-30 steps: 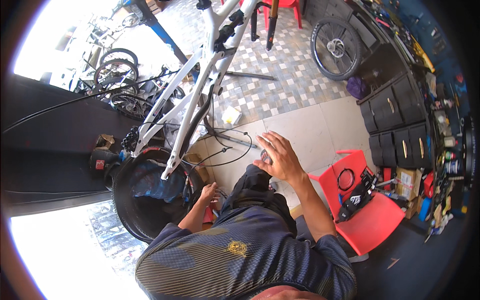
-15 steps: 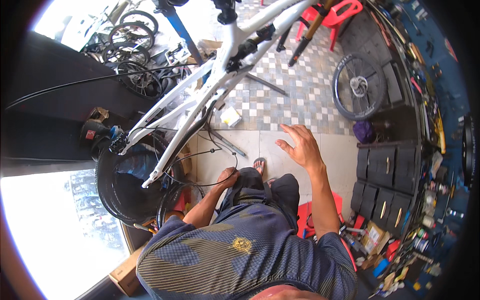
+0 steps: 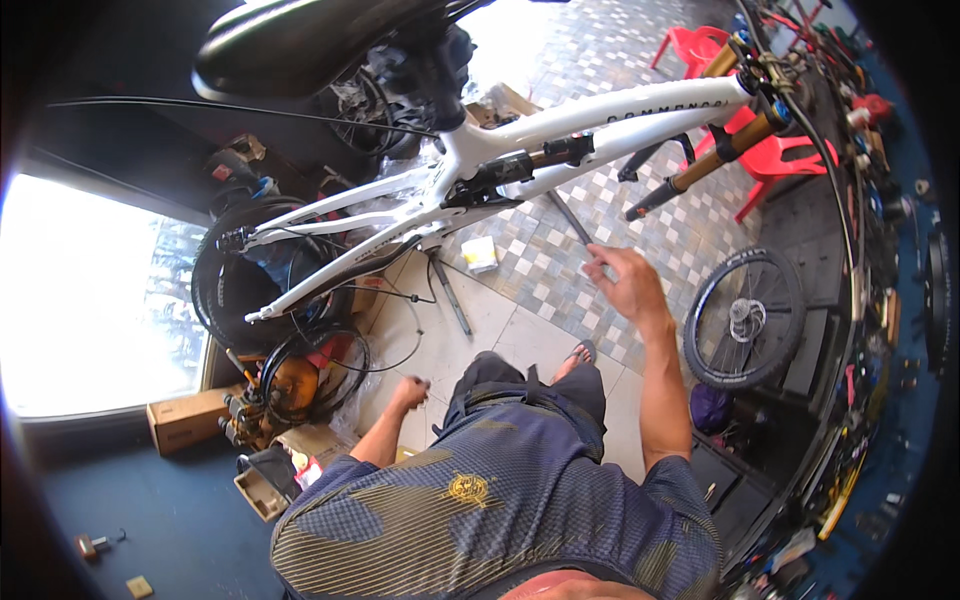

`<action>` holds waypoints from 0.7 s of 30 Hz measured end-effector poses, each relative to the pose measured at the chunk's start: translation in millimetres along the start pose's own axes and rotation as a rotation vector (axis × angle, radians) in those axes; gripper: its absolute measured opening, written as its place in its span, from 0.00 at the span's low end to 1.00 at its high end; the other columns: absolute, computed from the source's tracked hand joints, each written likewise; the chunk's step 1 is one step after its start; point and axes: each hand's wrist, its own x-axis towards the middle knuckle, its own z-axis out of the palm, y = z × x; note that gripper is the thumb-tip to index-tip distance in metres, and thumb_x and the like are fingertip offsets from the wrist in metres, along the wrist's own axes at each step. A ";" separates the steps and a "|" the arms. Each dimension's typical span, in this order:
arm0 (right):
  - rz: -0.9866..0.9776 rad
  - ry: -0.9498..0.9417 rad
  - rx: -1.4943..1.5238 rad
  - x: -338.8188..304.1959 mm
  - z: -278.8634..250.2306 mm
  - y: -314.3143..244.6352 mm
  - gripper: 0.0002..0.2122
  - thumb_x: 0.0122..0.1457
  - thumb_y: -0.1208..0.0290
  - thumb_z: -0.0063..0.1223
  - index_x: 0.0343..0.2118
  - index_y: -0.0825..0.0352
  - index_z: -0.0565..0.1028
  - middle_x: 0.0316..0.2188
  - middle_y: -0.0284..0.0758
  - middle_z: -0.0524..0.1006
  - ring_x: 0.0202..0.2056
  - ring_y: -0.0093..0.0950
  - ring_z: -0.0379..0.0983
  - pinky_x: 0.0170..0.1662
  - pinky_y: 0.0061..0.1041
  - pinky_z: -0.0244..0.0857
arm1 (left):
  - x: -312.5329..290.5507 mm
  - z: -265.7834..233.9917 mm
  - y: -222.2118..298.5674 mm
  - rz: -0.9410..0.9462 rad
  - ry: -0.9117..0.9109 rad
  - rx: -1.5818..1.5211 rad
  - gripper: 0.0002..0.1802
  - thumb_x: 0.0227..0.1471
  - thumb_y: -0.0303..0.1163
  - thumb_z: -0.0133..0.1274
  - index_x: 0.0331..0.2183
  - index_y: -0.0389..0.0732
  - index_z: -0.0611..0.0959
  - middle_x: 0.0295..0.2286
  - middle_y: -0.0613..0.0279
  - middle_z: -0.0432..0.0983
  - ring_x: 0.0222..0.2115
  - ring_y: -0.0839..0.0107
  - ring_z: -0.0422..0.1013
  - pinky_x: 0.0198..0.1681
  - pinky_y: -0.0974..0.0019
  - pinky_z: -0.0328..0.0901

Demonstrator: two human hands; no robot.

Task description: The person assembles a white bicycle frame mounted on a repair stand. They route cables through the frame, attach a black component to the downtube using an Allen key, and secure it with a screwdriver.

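Note:
A white bicycle frame (image 3: 555,122) hangs across the view ahead of me, with a black saddle (image 3: 310,48) and a bronze-legged fork (image 3: 720,155). No wheel is on the fork or at the rear end. Loose black cables (image 3: 420,345) loop down below the frame. My right hand (image 3: 632,285) is raised over the floor tiles, below the fork and apart from it. Its fingers are slightly bent, with nothing seen in them. Low beside my left thigh, my left hand (image 3: 408,394) is curled closed; something dark shows at its fingertips, too blurred to name.
A wheel with a disc rotor (image 3: 746,320) lies at the right by dark cabinets. Red plastic chairs (image 3: 785,165) stand beyond it. Tyres (image 3: 215,290) and a cardboard box (image 3: 185,420) are at the left. A dark stand leg (image 3: 455,300) reaches the floor below the frame.
My view has turned right, bringing the saddle and fork into sight. My feet have shifted. My right hand's spread fingers are more bent; my left hand has come away from my thigh.

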 end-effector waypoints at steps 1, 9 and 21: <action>0.006 -0.027 -0.030 9.4 -16.0 10.3 0.16 0.60 0.61 0.61 0.47 0.64 0.80 0.34 0.38 0.83 0.39 0.40 0.79 0.43 0.36 0.72 | -17.9 18.1 0.1 -0.039 -0.049 0.046 0.22 0.56 0.47 0.53 0.36 0.35 0.85 0.26 0.57 0.83 0.24 0.67 0.78 0.25 0.62 0.73; -0.259 0.149 0.179 113.5 -95.6 49.1 0.11 0.60 0.68 0.61 0.43 0.65 0.82 0.34 0.42 0.83 0.35 0.37 0.81 0.40 0.33 0.73 | -93.6 87.5 79.6 -0.067 0.005 -0.430 0.20 0.61 0.46 0.52 0.42 0.39 0.83 0.32 0.61 0.82 0.31 0.70 0.78 0.31 0.64 0.72; -0.431 0.355 -0.199 243.5 -191.8 108.7 0.09 0.62 0.68 0.59 0.43 0.64 0.82 0.34 0.37 0.82 0.33 0.32 0.80 0.39 0.30 0.72 | -48.7 -72.2 284.2 0.550 1.193 0.035 0.17 0.61 0.36 0.51 0.46 0.35 0.80 0.39 0.43 0.79 0.43 0.47 0.74 0.50 0.52 0.66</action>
